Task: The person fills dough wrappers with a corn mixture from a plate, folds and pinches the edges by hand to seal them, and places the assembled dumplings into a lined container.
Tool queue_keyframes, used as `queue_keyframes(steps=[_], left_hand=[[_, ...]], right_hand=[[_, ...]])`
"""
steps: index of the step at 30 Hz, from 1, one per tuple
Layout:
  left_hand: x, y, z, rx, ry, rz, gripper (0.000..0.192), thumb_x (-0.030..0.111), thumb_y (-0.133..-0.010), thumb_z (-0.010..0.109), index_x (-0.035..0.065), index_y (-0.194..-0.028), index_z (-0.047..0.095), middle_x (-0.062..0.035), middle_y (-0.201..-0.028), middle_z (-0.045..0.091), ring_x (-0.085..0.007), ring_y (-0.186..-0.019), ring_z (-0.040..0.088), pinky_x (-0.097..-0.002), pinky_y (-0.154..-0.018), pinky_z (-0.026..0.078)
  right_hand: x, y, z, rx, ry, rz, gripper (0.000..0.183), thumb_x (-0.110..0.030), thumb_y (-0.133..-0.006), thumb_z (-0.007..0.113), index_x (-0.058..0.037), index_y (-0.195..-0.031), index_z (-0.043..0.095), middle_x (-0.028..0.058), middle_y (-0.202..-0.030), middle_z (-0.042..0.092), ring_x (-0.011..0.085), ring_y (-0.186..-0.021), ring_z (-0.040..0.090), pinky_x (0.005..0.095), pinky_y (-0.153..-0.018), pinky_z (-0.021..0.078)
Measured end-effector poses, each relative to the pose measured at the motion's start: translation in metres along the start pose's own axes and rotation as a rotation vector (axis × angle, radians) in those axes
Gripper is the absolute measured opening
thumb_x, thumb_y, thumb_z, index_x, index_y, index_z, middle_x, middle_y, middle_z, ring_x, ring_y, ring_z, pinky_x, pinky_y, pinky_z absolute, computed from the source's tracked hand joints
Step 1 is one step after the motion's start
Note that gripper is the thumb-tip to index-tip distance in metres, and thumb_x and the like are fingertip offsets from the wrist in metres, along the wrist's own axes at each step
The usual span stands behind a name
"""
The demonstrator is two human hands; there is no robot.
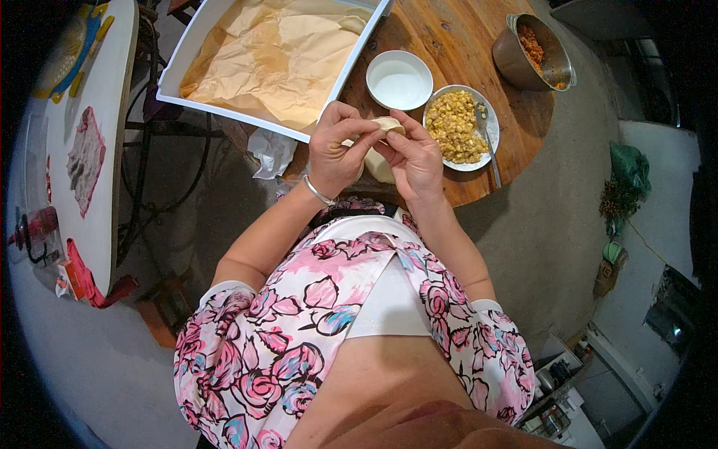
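My left hand (339,149) and my right hand (412,160) meet over the near edge of the round wooden table. Between their fingertips they pinch a small folded piece of pale dough (388,124). Fingers hide part of it, and I cannot tell whether anything is inside. Below the hands, partly covered by them, are pale dough rounds (380,168). To the right of my right hand, a white plate (493,126) holds a chunky yellow corn mixture (457,126) with a metal spoon (491,146) in it. Just beyond the hands stands a white bowl (399,78).
A white tray (241,118) lined with brown paper (269,62) overhangs the wooden table (449,33), with a few dough pieces (353,22) at its far corner. Crumpled white paper (273,152) lies below it. A metal pot (513,62) of reddish food stands far right. A white table (106,168) is at left.
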State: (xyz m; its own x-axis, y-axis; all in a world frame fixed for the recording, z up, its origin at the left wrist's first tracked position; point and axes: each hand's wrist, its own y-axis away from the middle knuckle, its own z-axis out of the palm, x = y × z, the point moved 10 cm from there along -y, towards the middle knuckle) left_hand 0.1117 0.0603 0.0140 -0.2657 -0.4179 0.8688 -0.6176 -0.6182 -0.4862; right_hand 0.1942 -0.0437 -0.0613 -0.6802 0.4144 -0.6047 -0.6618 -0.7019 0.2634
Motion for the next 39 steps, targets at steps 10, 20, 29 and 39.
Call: queue_keyframes(steps=[10,20,29,39], left_hand=[[0.006,-0.003,-0.004,0.076,0.118,-0.085,0.034,0.005,-0.068,0.076,0.0026,-0.1,0.067,-0.0102,-0.088,0.056,-0.0195,-0.079,0.056,-0.0269,-0.071,0.047],[-0.003,-0.001,0.01,-0.06,0.058,-0.032,0.016,0.0,-0.074,0.07,0.0013,-0.09,0.067,-0.0111,-0.088,0.057,-0.0165,-0.076,0.059,-0.0243,-0.062,0.049],[-0.003,-0.001,0.008,-0.054,0.038,-0.035,0.018,0.001,-0.072,0.071,0.0022,-0.09,0.069,-0.0103,-0.088,0.059,-0.0176,-0.079,0.059,-0.0253,-0.067,0.048],[-0.011,0.002,0.008,-0.031,0.127,-0.09,0.046,0.003,-0.072,0.071,0.002,-0.115,0.055,-0.0098,-0.093,0.057,-0.0175,-0.085,0.056,-0.027,-0.074,0.046]], right_hand=[[-0.001,0.001,-0.003,0.036,0.012,-0.001,0.032,0.005,-0.083,0.058,0.0024,-0.114,0.055,0.0148,-0.102,0.062,0.0221,-0.089,0.063,0.0334,-0.079,0.0553],[0.0,0.001,-0.002,-0.007,-0.019,-0.017,0.033,0.006,-0.082,0.059,0.0026,-0.115,0.054,0.0138,-0.104,0.061,0.0203,-0.09,0.062,0.0327,-0.079,0.0549],[-0.003,0.002,0.004,-0.04,-0.038,-0.023,0.03,0.002,-0.085,0.051,0.0029,-0.115,0.054,0.0153,-0.105,0.062,0.0216,-0.091,0.063,0.0366,-0.082,0.0535],[0.0,0.001,-0.003,0.02,0.012,0.0,0.03,0.001,-0.086,0.05,0.0037,-0.116,0.053,0.0159,-0.105,0.061,0.0229,-0.093,0.062,0.0369,-0.081,0.0532]])
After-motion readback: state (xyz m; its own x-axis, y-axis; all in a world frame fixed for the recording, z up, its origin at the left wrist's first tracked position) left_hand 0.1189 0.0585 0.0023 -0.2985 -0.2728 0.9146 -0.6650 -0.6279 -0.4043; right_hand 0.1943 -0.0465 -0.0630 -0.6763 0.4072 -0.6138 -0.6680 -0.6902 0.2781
